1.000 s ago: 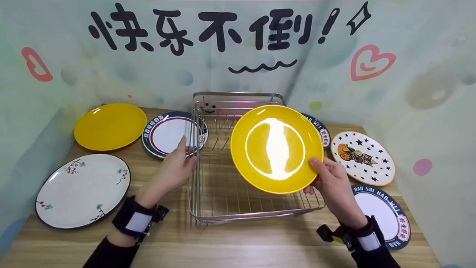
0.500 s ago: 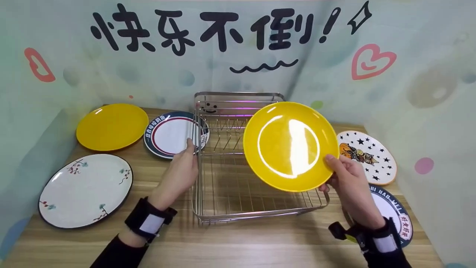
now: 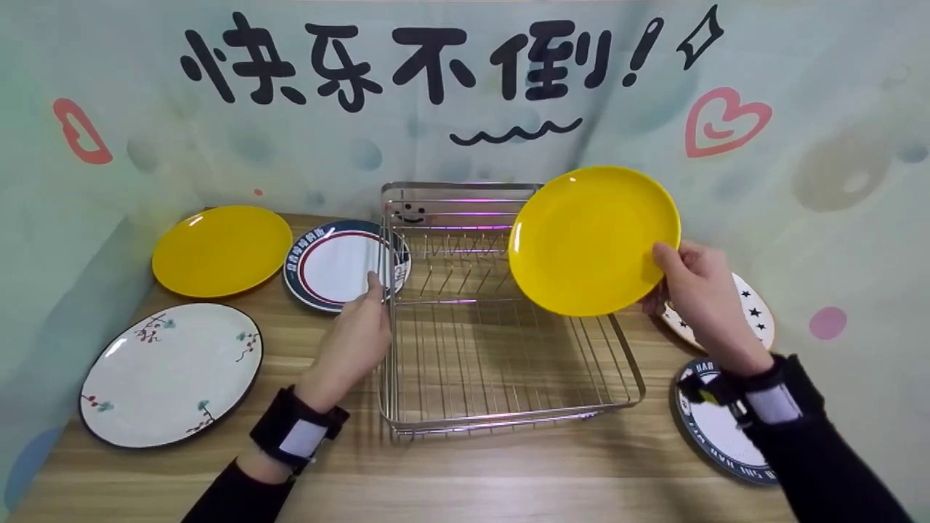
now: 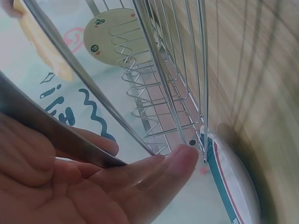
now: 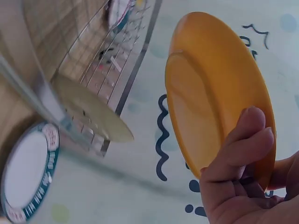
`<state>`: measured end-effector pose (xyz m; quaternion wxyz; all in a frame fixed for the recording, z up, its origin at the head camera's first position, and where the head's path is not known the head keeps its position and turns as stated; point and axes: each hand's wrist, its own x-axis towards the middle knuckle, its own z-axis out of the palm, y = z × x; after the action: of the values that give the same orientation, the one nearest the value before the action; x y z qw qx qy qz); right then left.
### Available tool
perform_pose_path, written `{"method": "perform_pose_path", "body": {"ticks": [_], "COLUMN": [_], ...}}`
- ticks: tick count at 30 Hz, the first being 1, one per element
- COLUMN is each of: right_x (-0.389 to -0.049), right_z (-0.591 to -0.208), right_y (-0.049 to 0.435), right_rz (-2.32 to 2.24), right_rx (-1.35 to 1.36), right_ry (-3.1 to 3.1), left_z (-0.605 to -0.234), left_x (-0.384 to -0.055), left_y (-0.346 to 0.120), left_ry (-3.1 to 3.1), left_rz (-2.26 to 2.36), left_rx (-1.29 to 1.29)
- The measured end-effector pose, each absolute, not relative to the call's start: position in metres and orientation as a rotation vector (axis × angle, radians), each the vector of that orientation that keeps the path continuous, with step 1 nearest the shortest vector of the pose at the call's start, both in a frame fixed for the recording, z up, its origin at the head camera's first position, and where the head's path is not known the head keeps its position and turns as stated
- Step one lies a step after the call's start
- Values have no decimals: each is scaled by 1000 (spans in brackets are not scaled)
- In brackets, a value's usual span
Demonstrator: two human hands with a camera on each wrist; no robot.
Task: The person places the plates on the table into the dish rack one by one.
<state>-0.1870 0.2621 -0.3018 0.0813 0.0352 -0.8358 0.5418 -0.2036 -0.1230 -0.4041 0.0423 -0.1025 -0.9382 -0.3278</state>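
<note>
Above the right rear part of the wire rack (image 3: 508, 418), the yellow plate (image 3: 592, 240) is suspended clear of the desk (image 3: 450, 479), its front face tilted toward the head camera. The right hand (image 3: 701, 294) grips it at the rim – thumb on the front face, fingers against the underside, as the right wrist view confirms. This edge grip probably serves to leave most of the plate unobstructed while the fingers behind take its weight.

At the rack's left rail rests the left hand (image 3: 356, 341), fingers largely extended and touching the metal, with no plate in it. Its position suggests a steadying function: light contact from the side would limit sliding of the frame.

Flat on the desk, left of the rack, lie a second yellow plate (image 3: 221, 250), a floral plate (image 3: 171, 374) and a blue-rimmed plate (image 3: 312, 269). A star-patterned plate (image 3: 757, 312) and another blue-rimmed plate (image 3: 716, 418) lie to the right, both partly hidden by the right arm. Placement on either side – presumably deliberate – puts each group near one hand.
</note>
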Motion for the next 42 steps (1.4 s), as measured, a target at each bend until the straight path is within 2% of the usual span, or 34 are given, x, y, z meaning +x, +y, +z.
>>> {"method": "perform_pose_path", "body": {"ticks": [11,22,32,42], "right_x": [-227,-272,-283,-291], "right_z": [-256,-252,-247,-251], "right_y": [242,217,190,178], "right_rz": [1142,893,550,454], "right_rx": [196,235,238,276], "right_ry": [-2724,-2930,-2994,-2989], "left_z": [-409,-412,-406,-406], "left_x": [-205,-202,-203,-203], "left_y": [-123,-125,-123,-122], "left_ry": [-2854,-2883,-2890,-2875], "left_rz": [-1026,-999,-1011,-948], "left_rx": [-306,-278,-269,-294]}}
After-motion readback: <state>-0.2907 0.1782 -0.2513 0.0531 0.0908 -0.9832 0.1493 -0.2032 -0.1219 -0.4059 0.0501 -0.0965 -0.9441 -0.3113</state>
